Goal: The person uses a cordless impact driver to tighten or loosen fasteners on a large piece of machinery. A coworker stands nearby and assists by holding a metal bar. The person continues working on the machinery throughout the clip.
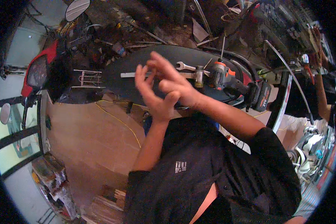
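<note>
My left hand [158, 105] and my right hand [181, 89] are raised together in front of a long black motorbike seat [153, 55]. They touch or overlap near the palms and thumbs, the fingers stretched out and slightly blurred. I see nothing held in either. On the seat, just beyond and to the right of my hands, lie an open-ended wrench [186, 67], a flat silver metal bar [128, 75] partly hidden by my fingers, and a small clear cylinder with a dark cap [199, 79]. Farther right rests an orange and black cordless drill [222, 76] with a long thin bit.
A metal rack [90, 79] and a red scooter front [39, 71] with mirrors stand at the left. A yellow cord [119, 122] runs over the brown floor [82, 138]. Wrapped bundles [56, 183] sit lower left. Dark clutter fills the far side; another motorbike [310, 145] stands right.
</note>
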Demonstrator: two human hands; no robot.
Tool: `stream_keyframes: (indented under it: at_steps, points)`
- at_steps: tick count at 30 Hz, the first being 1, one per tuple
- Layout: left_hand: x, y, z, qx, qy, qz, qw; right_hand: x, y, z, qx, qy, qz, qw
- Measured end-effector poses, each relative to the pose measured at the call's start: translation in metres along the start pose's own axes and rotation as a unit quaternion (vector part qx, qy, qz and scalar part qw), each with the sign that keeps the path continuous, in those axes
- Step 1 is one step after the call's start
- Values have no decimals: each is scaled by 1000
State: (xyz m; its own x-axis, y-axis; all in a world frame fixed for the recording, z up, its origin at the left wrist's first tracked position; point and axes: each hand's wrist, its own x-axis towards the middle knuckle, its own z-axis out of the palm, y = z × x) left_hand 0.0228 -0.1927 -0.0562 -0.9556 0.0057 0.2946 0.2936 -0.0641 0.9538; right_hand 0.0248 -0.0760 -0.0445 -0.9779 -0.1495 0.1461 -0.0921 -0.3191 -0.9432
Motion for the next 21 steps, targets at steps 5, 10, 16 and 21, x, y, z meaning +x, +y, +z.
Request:
stream_keyframes:
  at_steps: [5, 10, 16, 21]
  points:
    - [-16, 18, 106, 13, -270, 109, 957, -94, -54, -68, -26, 260, -49, 964]
    - [6, 29, 224, -37, -301, 159, 940, -104, -92, -141, 44, 360, -209, 908]
    - [188, 24, 250, -168, -195, 119, 959, 108, -133, -200, -269, 352, -184, 877]
    - [234, 2, 83, -51, -131, 113, 984, 212, -70, -71, -216, 216, -196, 932]
